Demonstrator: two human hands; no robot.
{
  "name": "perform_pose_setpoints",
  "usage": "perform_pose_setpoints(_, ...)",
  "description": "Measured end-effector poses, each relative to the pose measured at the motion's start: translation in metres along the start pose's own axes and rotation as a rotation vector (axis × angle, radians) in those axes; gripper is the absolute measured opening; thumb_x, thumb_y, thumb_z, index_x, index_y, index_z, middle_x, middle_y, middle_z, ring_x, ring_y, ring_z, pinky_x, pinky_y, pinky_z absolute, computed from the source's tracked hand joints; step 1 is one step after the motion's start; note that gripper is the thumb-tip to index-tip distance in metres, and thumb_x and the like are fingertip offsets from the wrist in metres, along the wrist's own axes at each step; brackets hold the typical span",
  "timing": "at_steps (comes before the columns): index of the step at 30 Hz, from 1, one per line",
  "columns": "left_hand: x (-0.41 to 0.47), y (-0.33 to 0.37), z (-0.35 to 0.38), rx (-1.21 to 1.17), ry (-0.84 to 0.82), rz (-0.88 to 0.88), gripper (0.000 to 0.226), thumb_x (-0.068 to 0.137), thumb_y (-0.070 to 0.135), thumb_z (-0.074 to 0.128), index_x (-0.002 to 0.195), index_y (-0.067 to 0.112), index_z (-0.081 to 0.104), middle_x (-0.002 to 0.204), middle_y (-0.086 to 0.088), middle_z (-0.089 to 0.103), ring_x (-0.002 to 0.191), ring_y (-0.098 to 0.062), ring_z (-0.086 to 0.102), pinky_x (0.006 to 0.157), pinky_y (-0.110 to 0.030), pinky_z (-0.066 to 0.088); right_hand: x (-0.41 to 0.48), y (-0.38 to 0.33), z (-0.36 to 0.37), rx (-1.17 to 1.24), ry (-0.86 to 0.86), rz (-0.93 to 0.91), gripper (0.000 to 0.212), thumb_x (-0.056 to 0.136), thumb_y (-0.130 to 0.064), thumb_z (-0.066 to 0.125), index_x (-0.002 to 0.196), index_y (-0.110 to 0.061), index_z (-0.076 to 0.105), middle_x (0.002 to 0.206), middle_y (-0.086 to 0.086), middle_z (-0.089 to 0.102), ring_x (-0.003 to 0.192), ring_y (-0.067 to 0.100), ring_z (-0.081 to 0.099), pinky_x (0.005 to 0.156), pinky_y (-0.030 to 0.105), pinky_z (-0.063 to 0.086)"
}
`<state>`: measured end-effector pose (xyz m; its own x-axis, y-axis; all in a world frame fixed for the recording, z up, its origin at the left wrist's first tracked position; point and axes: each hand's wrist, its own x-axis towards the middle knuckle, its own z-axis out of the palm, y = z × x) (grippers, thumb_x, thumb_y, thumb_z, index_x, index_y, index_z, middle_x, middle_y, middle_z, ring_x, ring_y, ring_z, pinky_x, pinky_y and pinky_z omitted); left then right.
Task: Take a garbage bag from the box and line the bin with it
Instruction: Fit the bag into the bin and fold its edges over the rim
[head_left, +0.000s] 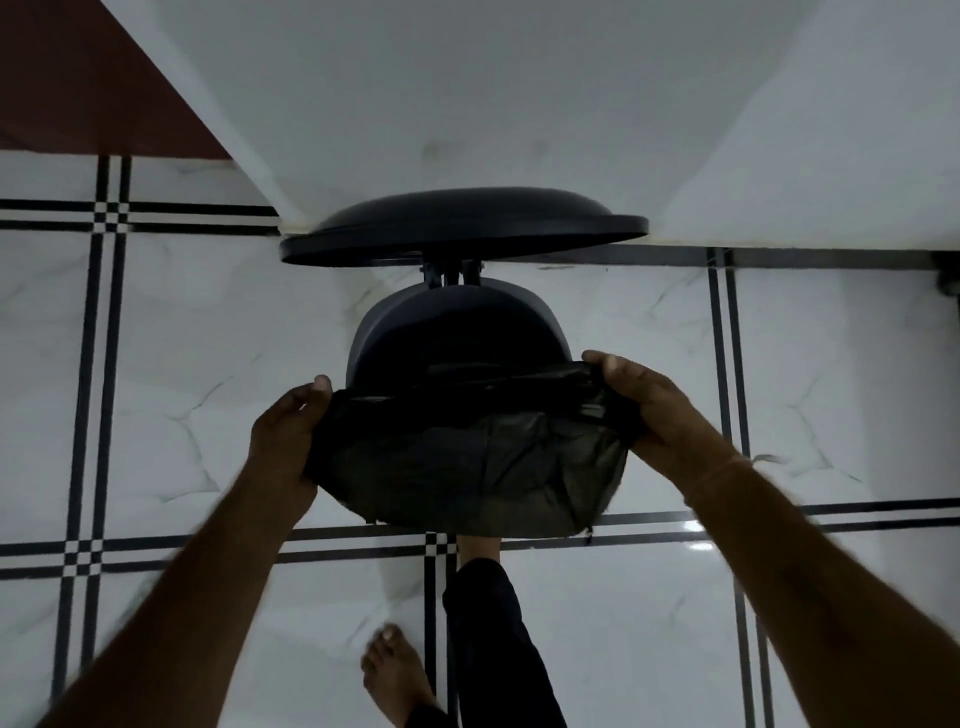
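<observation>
A dark round pedal bin stands on the tiled floor against the wall, its lid raised. A black garbage bag is stretched over the near half of the bin's rim and drapes down its front. My left hand grips the bag's edge at the bin's left side. My right hand grips the bunched bag edge at the right side. The far part of the rim shows bare. No box is in view.
White marble-look floor tiles with black line borders surround the bin. A white wall rises behind it, with a dark red panel at far left. My bare foot and dark trouser leg stand below the bin.
</observation>
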<state>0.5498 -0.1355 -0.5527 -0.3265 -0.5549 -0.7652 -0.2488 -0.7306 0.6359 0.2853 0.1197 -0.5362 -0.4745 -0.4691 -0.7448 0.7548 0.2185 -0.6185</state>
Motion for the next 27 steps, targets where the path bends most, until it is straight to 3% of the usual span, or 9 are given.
perform_pose_setpoints(3, 0.008, 0.001, -0.007, -0.158, -0.159, -0.117, 0.038, 0.099, 0.039, 0.059, 0.120, 0.008, 0.064, 0.120, -0.014, 0.067, 0.108, -0.025, 0.069, 0.093, -0.038, 0.059, -0.001, -0.002, 0.003, -0.050, -0.009, -0.061, 0.037, 0.091, -0.022, 0.063, 0.123, -0.005, 0.068, 0.111, 0.011, 0.073, 0.108, 0.028, 0.066, 0.094, 0.035, 0.059)
perform_pose_setpoints(6, 0.015, 0.009, -0.005, -0.203, -0.213, -0.064, 0.041, 0.105, 0.035, 0.049, 0.130, 0.005, 0.058, 0.126, -0.013, 0.067, 0.114, -0.029, 0.068, 0.096, -0.042, 0.058, 0.001, -0.011, 0.015, -0.069, -0.085, -0.138, 0.042, 0.088, -0.025, 0.064, 0.126, -0.006, 0.067, 0.121, 0.013, 0.073, 0.118, 0.031, 0.066, 0.096, 0.035, 0.059)
perform_pose_setpoints(9, 0.021, 0.018, 0.006, -0.049, -0.218, 0.126, 0.019, 0.101, 0.011, 0.052, 0.110, 0.014, 0.068, 0.113, -0.003, 0.073, 0.111, -0.023, 0.067, 0.095, -0.035, 0.058, 0.009, -0.021, 0.034, -0.186, -0.124, -0.215, 0.036, 0.099, -0.013, 0.059, 0.133, -0.004, 0.064, 0.134, 0.017, 0.068, 0.125, 0.030, 0.064, 0.106, 0.040, 0.053)
perform_pose_setpoints(12, 0.017, 0.021, 0.026, 0.150, -0.234, 0.207, 0.032, 0.097, 0.005, 0.055, 0.127, 0.009, 0.066, 0.122, -0.003, 0.074, 0.115, -0.017, 0.069, 0.099, -0.030, 0.055, 0.019, -0.012, 0.042, -0.361, -0.095, -0.202, 0.038, 0.097, -0.011, 0.066, 0.135, -0.007, 0.065, 0.129, 0.011, 0.072, 0.123, 0.026, 0.066, 0.110, 0.045, 0.049)
perform_pose_setpoints(16, 0.029, 0.024, 0.026, 0.169, -0.207, 0.201, 0.038, 0.101, 0.002, 0.051, 0.138, 0.008, 0.060, 0.130, -0.004, 0.071, 0.121, -0.019, 0.066, 0.101, -0.030, 0.054, 0.030, -0.010, 0.040, -0.274, -0.052, -0.247, 0.038, 0.100, -0.014, 0.061, 0.137, -0.007, 0.063, 0.133, 0.012, 0.070, 0.127, 0.026, 0.064, 0.111, 0.046, 0.048)
perform_pose_setpoints(23, 0.058, 0.038, 0.021, 0.165, -0.268, 0.182, 0.040, 0.104, 0.003, 0.043, 0.141, 0.008, 0.056, 0.131, -0.003, 0.069, 0.119, -0.016, 0.067, 0.099, -0.027, 0.054, 0.059, -0.030, 0.041, -0.200, -0.023, -0.279, 0.036, 0.104, -0.009, 0.054, 0.138, -0.006, 0.061, 0.122, 0.013, 0.073, 0.106, 0.021, 0.071, 0.095, 0.032, 0.058)
perform_pose_setpoints(27, 0.085, 0.042, 0.033, 0.153, -0.230, 0.196, 0.038, 0.105, 0.002, 0.043, 0.137, 0.013, 0.060, 0.120, 0.005, 0.074, 0.112, -0.012, 0.069, 0.093, -0.022, 0.055, 0.094, -0.034, 0.042, -0.265, -0.033, -0.282, 0.036, 0.104, -0.009, 0.052, 0.139, -0.006, 0.060, 0.106, 0.016, 0.067, 0.090, 0.023, 0.064, 0.093, 0.035, 0.052)
